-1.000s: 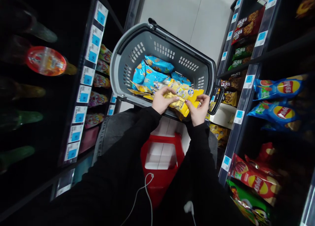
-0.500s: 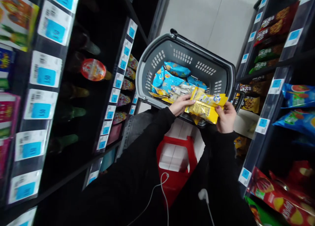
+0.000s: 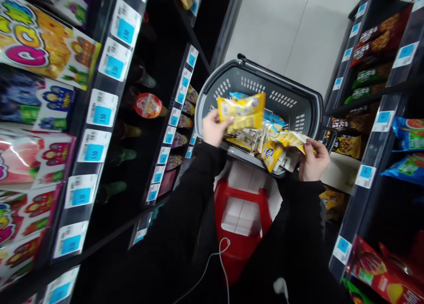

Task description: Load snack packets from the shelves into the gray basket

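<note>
Raised over the left part of a grey shopping basket (image 3: 258, 81), a yellow snack packet (image 3: 243, 112) is pinched in my left hand (image 3: 215, 128). It is slightly blurred, and its back seam faces me. My right hand (image 3: 313, 160), at the basket's near right side, pinches the corner of another yellow snack packet (image 3: 291, 140). Below lies a yellow packet (image 3: 271, 154) with a round blue logo, by the near rim among white-and-yellow packets. Blue snack bags (image 3: 274, 120) lie deeper in the basket, partly hidden behind the raised packet.
A red plastic stool (image 3: 238, 189) stands between my legs. Shelves with price tags (image 3: 102, 108) and snack bags line the left; more bagged snacks (image 3: 407, 134) fill shelves on the right. A white earphone cable (image 3: 220, 253) hangs in front of me.
My hands, close together on yellow packets before, have moved apart. The left has gone left and up with one packet; the right keeps another. The view has shifted slightly.
</note>
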`<state>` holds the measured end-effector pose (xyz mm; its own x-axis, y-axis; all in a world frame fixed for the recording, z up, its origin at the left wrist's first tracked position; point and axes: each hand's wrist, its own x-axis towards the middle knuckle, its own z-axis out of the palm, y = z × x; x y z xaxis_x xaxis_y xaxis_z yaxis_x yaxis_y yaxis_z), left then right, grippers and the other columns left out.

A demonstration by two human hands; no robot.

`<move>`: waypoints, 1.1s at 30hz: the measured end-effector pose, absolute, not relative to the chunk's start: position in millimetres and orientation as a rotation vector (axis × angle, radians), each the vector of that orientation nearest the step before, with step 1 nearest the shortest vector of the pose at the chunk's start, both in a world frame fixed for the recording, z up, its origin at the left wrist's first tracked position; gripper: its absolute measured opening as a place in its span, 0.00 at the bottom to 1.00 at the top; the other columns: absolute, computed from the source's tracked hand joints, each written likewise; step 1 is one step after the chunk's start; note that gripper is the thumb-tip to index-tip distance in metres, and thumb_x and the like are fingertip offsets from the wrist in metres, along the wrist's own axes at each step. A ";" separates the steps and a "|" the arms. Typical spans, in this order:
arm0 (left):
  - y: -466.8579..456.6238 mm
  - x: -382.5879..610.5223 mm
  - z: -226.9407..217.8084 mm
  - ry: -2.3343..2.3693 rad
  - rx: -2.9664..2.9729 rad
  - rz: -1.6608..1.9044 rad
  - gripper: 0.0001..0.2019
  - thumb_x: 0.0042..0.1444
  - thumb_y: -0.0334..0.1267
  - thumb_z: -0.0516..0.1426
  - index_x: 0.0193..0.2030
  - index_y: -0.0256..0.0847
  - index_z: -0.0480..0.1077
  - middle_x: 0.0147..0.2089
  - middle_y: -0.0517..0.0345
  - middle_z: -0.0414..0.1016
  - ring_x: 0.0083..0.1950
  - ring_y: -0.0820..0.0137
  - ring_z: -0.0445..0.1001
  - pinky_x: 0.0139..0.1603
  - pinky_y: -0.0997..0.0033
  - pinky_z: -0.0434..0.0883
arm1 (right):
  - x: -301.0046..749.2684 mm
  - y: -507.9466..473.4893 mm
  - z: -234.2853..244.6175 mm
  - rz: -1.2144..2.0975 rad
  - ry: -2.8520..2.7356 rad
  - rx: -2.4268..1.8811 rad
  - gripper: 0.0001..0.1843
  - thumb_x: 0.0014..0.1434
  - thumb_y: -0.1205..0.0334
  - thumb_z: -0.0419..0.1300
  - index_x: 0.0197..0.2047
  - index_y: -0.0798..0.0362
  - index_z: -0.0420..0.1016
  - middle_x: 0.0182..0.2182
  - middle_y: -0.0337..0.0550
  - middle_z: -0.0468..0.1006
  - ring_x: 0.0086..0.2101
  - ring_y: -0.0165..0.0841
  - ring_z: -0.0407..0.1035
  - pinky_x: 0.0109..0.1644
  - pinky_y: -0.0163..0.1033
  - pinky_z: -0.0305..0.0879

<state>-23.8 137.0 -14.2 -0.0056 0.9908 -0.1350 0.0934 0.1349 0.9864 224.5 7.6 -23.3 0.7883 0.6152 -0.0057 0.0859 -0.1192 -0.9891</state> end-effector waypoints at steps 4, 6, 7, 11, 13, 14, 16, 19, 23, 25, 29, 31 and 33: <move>189.6 -64.5 -1.9 1.791 1.695 0.668 0.20 0.47 0.39 0.59 0.48 0.38 0.66 0.43 0.54 0.74 0.46 0.63 0.72 0.50 0.62 0.68 | 227.8 7.0 -25.7 0.490 -0.517 -1.631 0.14 0.46 0.54 0.64 0.33 0.55 0.73 0.31 0.39 0.74 0.33 0.31 0.69 0.41 0.42 0.67; 206.9 -66.3 -5.5 1.820 1.930 0.286 0.23 0.48 0.35 0.58 0.53 0.37 0.64 0.46 0.51 0.73 0.49 0.61 0.71 0.52 0.63 0.66 | 228.1 6.2 -24.9 0.487 -0.515 -1.628 0.14 0.46 0.55 0.63 0.33 0.55 0.74 0.31 0.39 0.74 0.33 0.31 0.69 0.41 0.42 0.67; 212.2 -64.1 -10.0 1.762 2.032 0.092 0.24 0.48 0.34 0.58 0.54 0.37 0.63 0.46 0.50 0.73 0.50 0.60 0.70 0.53 0.63 0.65 | 228.5 5.8 -24.3 0.487 -0.510 -1.629 0.13 0.46 0.55 0.63 0.33 0.55 0.74 0.31 0.39 0.74 0.33 0.31 0.69 0.41 0.42 0.67; 218.3 -54.4 -35.5 1.393 2.272 -0.515 0.22 0.51 0.32 0.53 0.55 0.36 0.66 0.45 0.46 0.74 0.52 0.58 0.69 0.53 0.65 0.63 | 232.4 4.1 -22.0 0.487 -0.457 -1.627 0.13 0.46 0.55 0.63 0.33 0.55 0.73 0.30 0.39 0.73 0.32 0.31 0.69 0.38 0.41 0.68; 218.5 -53.4 -47.8 1.265 2.325 -0.668 0.20 0.52 0.32 0.52 0.53 0.37 0.68 0.46 0.45 0.74 0.52 0.58 0.69 0.53 0.66 0.63 | 234.8 3.4 -20.8 0.482 -0.420 -1.609 0.13 0.46 0.56 0.63 0.33 0.55 0.73 0.30 0.39 0.73 0.31 0.31 0.69 0.36 0.40 0.68; 218.8 -53.4 -53.3 1.223 2.341 -0.719 0.20 0.52 0.32 0.52 0.52 0.37 0.69 0.46 0.45 0.74 0.52 0.58 0.69 0.53 0.66 0.63 | 235.6 3.3 -20.1 0.485 -0.404 -1.597 0.12 0.46 0.57 0.63 0.33 0.55 0.73 0.30 0.39 0.73 0.31 0.31 0.69 0.36 0.40 0.68; 220.0 -52.5 -62.9 1.187 2.352 -0.799 0.18 0.51 0.33 0.52 0.50 0.37 0.71 0.46 0.44 0.74 0.51 0.58 0.70 0.51 0.67 0.64 | 236.3 3.2 -18.2 0.498 -0.384 -1.577 0.12 0.46 0.57 0.63 0.33 0.55 0.72 0.30 0.39 0.73 0.31 0.31 0.69 0.35 0.39 0.68; 220.6 -46.5 -73.9 1.230 2.346 -0.857 0.17 0.50 0.32 0.53 0.47 0.36 0.73 0.44 0.44 0.75 0.50 0.58 0.71 0.49 0.69 0.64 | 235.8 3.5 -15.3 0.516 -0.376 -1.572 0.12 0.46 0.57 0.63 0.33 0.55 0.72 0.30 0.39 0.72 0.30 0.30 0.69 0.35 0.39 0.69; 214.4 -35.8 -80.7 1.228 2.331 -0.899 0.18 0.47 0.32 0.55 0.47 0.38 0.72 0.43 0.48 0.76 0.47 0.61 0.72 0.46 0.71 0.66 | 235.7 3.7 -13.9 0.519 -0.371 -1.572 0.11 0.46 0.57 0.62 0.33 0.55 0.72 0.30 0.39 0.72 0.31 0.30 0.69 0.35 0.40 0.69; 210.7 -34.7 -79.3 1.236 2.324 -0.923 0.19 0.45 0.32 0.56 0.47 0.39 0.72 0.42 0.49 0.76 0.45 0.60 0.73 0.44 0.71 0.66 | 236.1 3.6 -14.4 0.524 -0.377 -1.575 0.11 0.46 0.57 0.62 0.33 0.54 0.72 0.30 0.39 0.72 0.30 0.30 0.68 0.34 0.40 0.69; 211.9 -47.3 -66.1 1.362 2.345 -0.907 0.19 0.47 0.32 0.55 0.48 0.37 0.71 0.43 0.44 0.75 0.46 0.57 0.72 0.46 0.67 0.67 | 237.7 2.8 -15.3 0.522 -0.378 -1.563 0.11 0.47 0.58 0.62 0.33 0.54 0.72 0.29 0.39 0.72 0.29 0.29 0.67 0.34 0.39 0.69; 217.1 -57.6 -57.5 1.506 2.364 -0.853 0.22 0.51 0.34 0.52 0.54 0.36 0.66 0.45 0.41 0.74 0.47 0.56 0.71 0.47 0.64 0.66 | 238.4 2.6 -15.0 0.515 -0.367 -1.556 0.10 0.47 0.59 0.62 0.33 0.55 0.72 0.29 0.39 0.71 0.29 0.29 0.67 0.34 0.39 0.70; 223.2 -66.2 -51.5 1.648 2.360 -0.790 0.24 0.53 0.34 0.49 0.58 0.34 0.61 0.47 0.39 0.73 0.48 0.56 0.71 0.48 0.63 0.66 | 238.6 2.6 -14.1 0.519 -0.355 -1.557 0.10 0.47 0.59 0.61 0.33 0.54 0.72 0.29 0.39 0.71 0.29 0.29 0.67 0.33 0.39 0.70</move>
